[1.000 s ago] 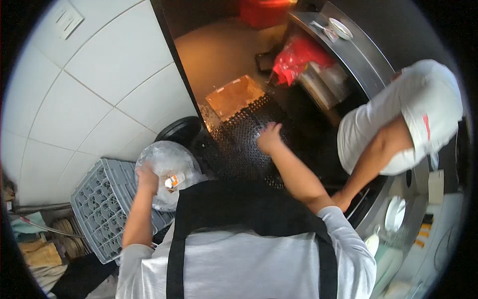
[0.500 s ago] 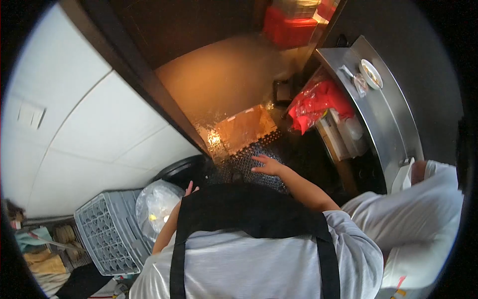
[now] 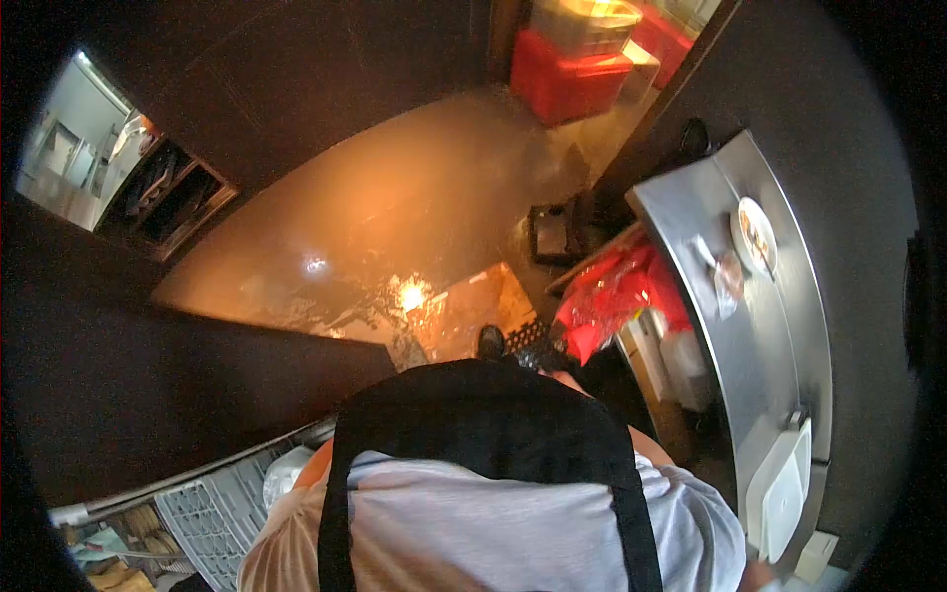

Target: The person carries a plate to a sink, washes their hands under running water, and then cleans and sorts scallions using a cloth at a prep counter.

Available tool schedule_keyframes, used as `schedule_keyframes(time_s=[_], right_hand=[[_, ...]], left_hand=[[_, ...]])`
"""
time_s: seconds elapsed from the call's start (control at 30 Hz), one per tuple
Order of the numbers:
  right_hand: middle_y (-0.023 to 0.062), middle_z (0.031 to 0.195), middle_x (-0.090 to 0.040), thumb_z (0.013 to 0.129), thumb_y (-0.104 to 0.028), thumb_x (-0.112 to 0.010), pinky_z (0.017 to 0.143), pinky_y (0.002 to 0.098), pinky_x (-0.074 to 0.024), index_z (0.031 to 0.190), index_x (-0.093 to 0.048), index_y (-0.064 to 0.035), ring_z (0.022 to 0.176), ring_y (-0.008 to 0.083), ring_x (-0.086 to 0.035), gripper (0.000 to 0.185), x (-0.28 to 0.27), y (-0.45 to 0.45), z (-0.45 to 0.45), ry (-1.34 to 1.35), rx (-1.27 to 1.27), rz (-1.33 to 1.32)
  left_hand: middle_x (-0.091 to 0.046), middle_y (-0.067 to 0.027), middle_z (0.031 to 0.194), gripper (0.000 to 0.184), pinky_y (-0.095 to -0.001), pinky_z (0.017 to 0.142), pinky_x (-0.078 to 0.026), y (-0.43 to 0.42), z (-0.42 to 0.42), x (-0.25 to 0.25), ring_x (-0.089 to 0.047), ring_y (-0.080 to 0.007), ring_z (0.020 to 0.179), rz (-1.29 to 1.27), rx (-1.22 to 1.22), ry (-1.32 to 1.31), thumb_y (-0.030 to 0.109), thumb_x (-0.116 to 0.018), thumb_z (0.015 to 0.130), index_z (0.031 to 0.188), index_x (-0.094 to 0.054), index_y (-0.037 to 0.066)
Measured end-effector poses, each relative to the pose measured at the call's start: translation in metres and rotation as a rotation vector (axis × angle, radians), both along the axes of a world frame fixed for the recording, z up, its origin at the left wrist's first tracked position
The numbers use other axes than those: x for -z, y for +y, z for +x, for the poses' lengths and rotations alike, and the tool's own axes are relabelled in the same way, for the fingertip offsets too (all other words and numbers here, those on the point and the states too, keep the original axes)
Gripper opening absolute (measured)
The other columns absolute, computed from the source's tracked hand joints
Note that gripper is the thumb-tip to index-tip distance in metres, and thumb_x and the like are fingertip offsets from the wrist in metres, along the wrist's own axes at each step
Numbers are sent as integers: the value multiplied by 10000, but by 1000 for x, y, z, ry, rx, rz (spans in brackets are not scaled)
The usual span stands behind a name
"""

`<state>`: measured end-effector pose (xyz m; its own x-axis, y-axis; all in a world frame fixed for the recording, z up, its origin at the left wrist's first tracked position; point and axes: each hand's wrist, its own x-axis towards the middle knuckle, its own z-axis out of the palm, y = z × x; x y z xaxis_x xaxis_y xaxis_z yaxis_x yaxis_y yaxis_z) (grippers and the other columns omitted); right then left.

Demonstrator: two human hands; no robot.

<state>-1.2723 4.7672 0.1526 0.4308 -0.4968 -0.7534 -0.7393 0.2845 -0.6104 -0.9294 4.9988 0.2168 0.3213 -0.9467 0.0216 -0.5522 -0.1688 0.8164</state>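
Only a small part of my right hand (image 3: 566,382) shows past the top of the black apron (image 3: 483,414); its fingers cannot be made out. My left hand is hidden, with just a bit of that arm showing beside the apron. Ahead of the apron a dark shoe (image 3: 490,341) rests at the edge of a flat brown sheet (image 3: 464,314) on the wet floor (image 3: 365,207). Beside the sheet lies a black perforated mat (image 3: 528,337). A shiny red plastic bag (image 3: 617,296) is under the steel counter, to the right of the mat.
The steel counter (image 3: 705,202) holds a bowl (image 3: 756,237), a small plastic bag (image 3: 728,284) and a white lidded container (image 3: 779,493). Red bins (image 3: 567,84) stand at the back. A dark partition (image 3: 197,385) is on the left, above a grey rack (image 3: 212,513) and clear bag (image 3: 283,476).
The view has moved forward past the white tiled wall. Both hands have dropped mostly behind the apron. The other person is almost out of view, and the clear bag and rack are lower.
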Motion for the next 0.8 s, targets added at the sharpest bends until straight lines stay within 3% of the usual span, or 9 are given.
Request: schedule_keyframes(time_s=[0.13, 0.2, 0.27, 0.3, 0.43, 0.6, 0.63, 0.67, 0.8], right_hand=[[129, 1096, -592, 916, -428, -468, 789, 373, -472, 1189, -536, -55, 922, 224, -583, 467, -188, -129, 96, -457, 422, 182], [136, 1208, -536, 858, -569, -469, 843, 454, -475, 1305, -416, -96, 1016, 253, -564, 653, -274, -175, 116, -1143, 342, 531], [159, 1303, -462, 876, -600, -384, 868, 457, -467, 1364, -352, -144, 1038, 266, -555, 668, -254, -224, 128, -1102, 391, 437], [142, 1332, -436, 895, -586, -361, 951, 445, -406, 1357, -372, -131, 1115, 267, -507, 648, -221, -237, 144, -944, 412, 302], [125, 1234, -499, 932, -479, -385, 951, 391, -363, 1257, -475, -90, 1098, 235, -490, 515, -92, -269, 161, -536, -286, -146], [146, 1071, -606, 941, -390, -436, 840, 387, -436, 1125, -580, -53, 962, 248, -575, 410, -33, -337, 194, -922, -660, -476], [181, 808, -629, 925, -360, -472, 674, 383, -475, 890, -629, -16, 717, 283, -612, 379, -129, -355, 233, -440, -749, -456], [189, 737, -604, 920, -366, -477, 638, 386, -471, 794, -618, -4, 657, 308, -594, 408, -173, -367, 263, -485, -664, -511], [217, 634, -563, 908, -365, -494, 575, 442, -450, 642, -585, 28, 602, 389, -560, 483, -166, -445, 335, -261, -724, -727]], left_hand=[[-598, -169, 960, 403, -302, 861, -437, -134, 64, -121, -573, -214, 884, 391, -59, 196, 309, -503, 909, 1204, -491, 35], [-565, -151, 1079, 478, -295, 918, -406, -159, 94, -181, -533, -185, 989, -22, -29, 1182, 370, -492, 911, 1276, -443, 66], [-471, -118, 1281, 523, -329, 979, -361, -206, 80, -202, -441, -186, 1150, -327, -354, 1224, 371, -450, 933, 1361, -360, 84], [-390, -80, 1378, 519, -351, 990, -348, -222, 92, -173, -368, -205, 1234, -73, -330, 981, 348, -407, 956, 1402, -310, 102], [-409, -83, 1357, 518, -349, 984, -355, -329, 111, -140, -383, -208, 1221, 60, -199, 810, 350, -425, 947, 1387, -330, 93], [-432, -86, 1331, 517, -346, 977, -364, -459, 176, -153, -402, -212, 1205, 80, -30, 776, 352, -447, 936, 1367, -355, 82], [-437, -87, 1325, 517, -345, 975, -365, -488, 183, -155, -406, -213, 1201, 86, 13, 764, 353, -452, 933, 1363, -360, 80], [-442, -88, 1320, 517, -344, 974, -367, -517, 194, -157, -410, -214, 1198, 93, 54, 751, 353, -456, 931, 1359, -365, 77], [-461, -91, 1299, 517, -342, 968, -374, -631, 216, -166, -426, -217, 1185, 130, 223, 696, 355, -474, 922, 1343, -385, 68]])
